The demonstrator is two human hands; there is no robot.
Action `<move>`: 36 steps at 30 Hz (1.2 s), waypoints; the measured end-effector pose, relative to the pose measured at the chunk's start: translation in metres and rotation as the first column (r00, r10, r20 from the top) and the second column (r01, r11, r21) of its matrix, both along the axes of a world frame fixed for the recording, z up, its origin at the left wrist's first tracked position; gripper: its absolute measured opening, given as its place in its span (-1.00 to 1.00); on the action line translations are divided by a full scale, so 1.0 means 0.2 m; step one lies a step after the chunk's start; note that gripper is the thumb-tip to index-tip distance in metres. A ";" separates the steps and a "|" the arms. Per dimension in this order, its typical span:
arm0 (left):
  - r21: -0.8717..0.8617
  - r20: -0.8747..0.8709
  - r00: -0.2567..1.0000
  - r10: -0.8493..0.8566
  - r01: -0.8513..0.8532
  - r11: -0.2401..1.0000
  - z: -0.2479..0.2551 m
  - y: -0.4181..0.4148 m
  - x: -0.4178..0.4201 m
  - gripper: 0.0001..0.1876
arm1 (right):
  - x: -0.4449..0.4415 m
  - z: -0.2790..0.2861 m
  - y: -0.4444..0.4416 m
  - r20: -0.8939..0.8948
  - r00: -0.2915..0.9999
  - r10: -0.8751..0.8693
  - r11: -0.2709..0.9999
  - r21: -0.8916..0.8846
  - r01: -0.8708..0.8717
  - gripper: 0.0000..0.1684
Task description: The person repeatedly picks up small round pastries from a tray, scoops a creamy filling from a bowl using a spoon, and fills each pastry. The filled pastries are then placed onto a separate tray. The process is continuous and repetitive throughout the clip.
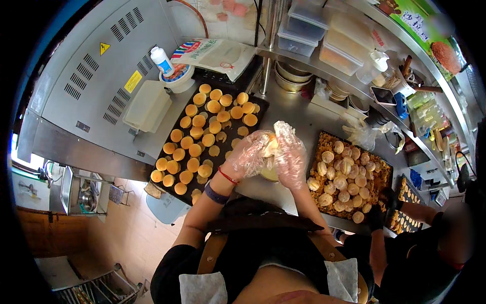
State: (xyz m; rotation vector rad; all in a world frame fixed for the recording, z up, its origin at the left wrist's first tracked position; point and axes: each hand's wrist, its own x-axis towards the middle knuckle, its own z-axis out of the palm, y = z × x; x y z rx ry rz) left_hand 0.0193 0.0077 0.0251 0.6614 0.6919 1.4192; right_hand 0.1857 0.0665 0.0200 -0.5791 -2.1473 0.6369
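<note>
My left hand (248, 154) and my right hand (290, 159), both in clear plastic gloves smeared with a pale cream, meet in front of my chest. Between them they grip a small round cake (270, 146) coated in that cream; the fingers hide much of it. Under my hands part of a bowl with pale yellow contents (269, 174) shows. To the left a dark baking tray (212, 152) bears many small golden round cakes (195, 150). On the right, cream-coated cakes (340, 182) lie heaped on brown shreds or crumbs (326, 142) in another dark tray.
A co-worker's black-gloved hands (376, 216) are at the right tray's near corner. A grey vented machine (95, 76) and a plastic container (148, 106) stand left. A metal shelf (315, 62) with boxes runs along the back right. Crumpled plastic gloves (360, 135) lie behind the right tray.
</note>
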 end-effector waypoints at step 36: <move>0.127 -0.186 0.976 0.113 -0.090 0.988 0.03 0.05 0.03 -0.63 | 0.11 -0.02 -0.02 -0.164 0.986 -0.003 0.998 -0.063 -0.007 -0.57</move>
